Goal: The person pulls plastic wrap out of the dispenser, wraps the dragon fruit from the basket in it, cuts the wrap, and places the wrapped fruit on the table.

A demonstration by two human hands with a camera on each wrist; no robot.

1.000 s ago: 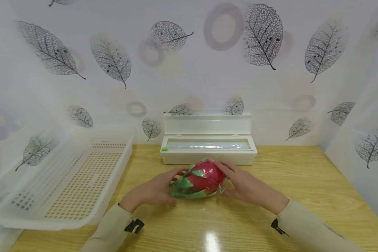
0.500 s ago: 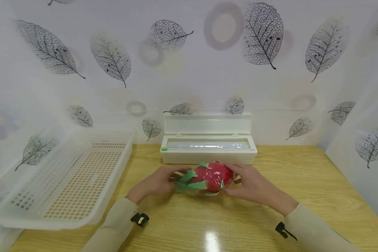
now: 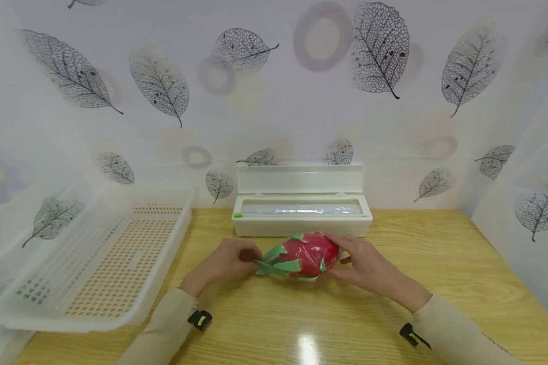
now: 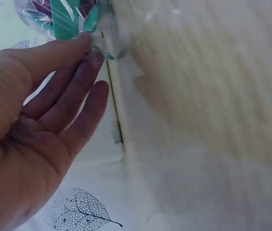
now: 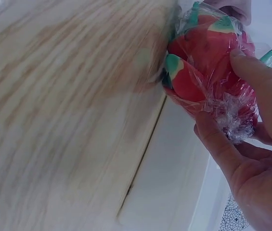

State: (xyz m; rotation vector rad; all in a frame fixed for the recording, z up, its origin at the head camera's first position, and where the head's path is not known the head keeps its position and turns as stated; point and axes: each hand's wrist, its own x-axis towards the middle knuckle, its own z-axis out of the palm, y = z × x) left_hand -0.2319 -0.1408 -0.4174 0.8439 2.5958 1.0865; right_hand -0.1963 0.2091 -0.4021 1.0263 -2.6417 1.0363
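A red dragon fruit [image 3: 312,256] with green leafy scales lies lengthwise between my hands, wrapped in clear cling film. My right hand [image 3: 367,263] grips its rounded right end. In the right wrist view, thumb and fingers spread around the fruit [image 5: 208,57], where the film [image 5: 234,120] is bunched and creased. At the leafy left end, my left hand [image 3: 226,261] pinches the tip. The left wrist view shows the thumb and fingertips meeting at the film over the green leaves [image 4: 64,21], the other fingers loosely bent.
Behind the fruit stands a white cling film dispenser [image 3: 301,227], its lid [image 3: 301,180] raised, a film roll [image 3: 301,209] inside and a green slider [image 3: 238,214] at the left. A white perforated plastic basket [image 3: 152,299] sits at the left of the wooden table [image 3: 438,263].
The dragon fruit has shifted slightly right and turned about its length with my hands. My left hand has drawn its fingers together on the leafy tip; my right hand keeps its grip.
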